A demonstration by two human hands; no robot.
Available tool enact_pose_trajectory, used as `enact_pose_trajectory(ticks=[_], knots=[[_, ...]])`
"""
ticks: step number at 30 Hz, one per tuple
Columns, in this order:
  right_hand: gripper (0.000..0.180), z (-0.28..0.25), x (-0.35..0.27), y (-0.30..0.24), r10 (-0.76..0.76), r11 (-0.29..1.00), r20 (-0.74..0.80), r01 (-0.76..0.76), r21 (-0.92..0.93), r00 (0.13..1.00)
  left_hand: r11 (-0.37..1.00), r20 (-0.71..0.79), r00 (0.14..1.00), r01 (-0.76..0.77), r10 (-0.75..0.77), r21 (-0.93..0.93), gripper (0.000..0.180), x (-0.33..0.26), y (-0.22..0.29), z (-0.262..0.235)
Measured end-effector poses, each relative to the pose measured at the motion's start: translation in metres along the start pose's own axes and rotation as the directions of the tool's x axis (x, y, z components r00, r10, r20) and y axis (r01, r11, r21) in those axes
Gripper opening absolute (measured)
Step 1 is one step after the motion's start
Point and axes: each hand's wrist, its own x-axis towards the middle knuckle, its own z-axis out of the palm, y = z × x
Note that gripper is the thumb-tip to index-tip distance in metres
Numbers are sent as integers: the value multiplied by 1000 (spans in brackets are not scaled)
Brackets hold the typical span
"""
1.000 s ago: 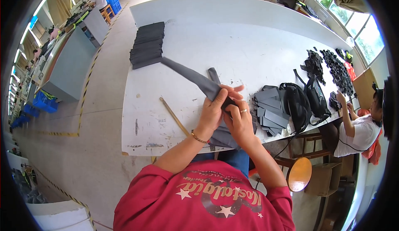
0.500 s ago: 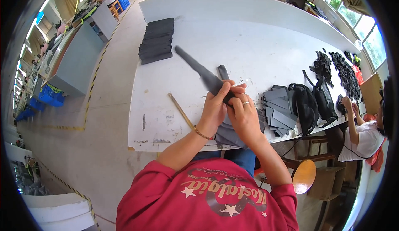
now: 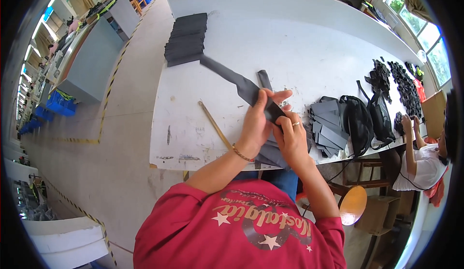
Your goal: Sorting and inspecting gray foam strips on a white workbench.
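Since half a second ago, the hands have edged apart along a long, flat strip of dark grey, cloth-like material (image 3: 247, 89), and its far tip, then pointing clear, now appears at the corner of a neat stack of black, folded strips (image 3: 186, 39). Nearest the body, loose dark grey cloth pieces (image 3: 273, 155) lie at the edge of a white, scuffed worktable (image 3: 309, 61). Above them, the right hand (image 3: 292, 141) pinches the strip's near end between thumb and bent fingers; the left hand (image 3: 257, 124) holds it farther along, thumb pressed on top, other fingers loosely extended. From there the strip's long axis slants away to the left, toward the stack, with the left hand nearer that end. Whether the tip touches the stack or hangs above it cannot be told. A thin, yellowish-brown stick (image 3: 212, 120) lies beside the left wrist. To the right rest overlapping dark grey rectangular panels (image 3: 328, 126) and two black bags (image 3: 356, 124); farther off sits a co-worker in a white shirt (image 3: 419, 167), near heaped small black pieces (image 3: 403, 90).
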Motion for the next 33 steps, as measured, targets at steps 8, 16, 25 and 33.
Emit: enact_pose_trajectory(ticks=[8,16,25,33], knots=[[29,-12,0,5,104,993,139,-96,-67,985,993,46,993,114,-112,-44,34,-1,-10,-18],[27,-29,0,11,-142,989,52,144,-38,989,987,-27,989,-146,148,72,39,22,22,4],[27,-22,5,12,-275,961,2,275,6,961,990,-57,990,-132,130,-44,38,-7,-6,14],[24,-21,6,13,-239,969,28,237,65,971,983,-3,992,-129,130,-130,37,-12,-17,12]])
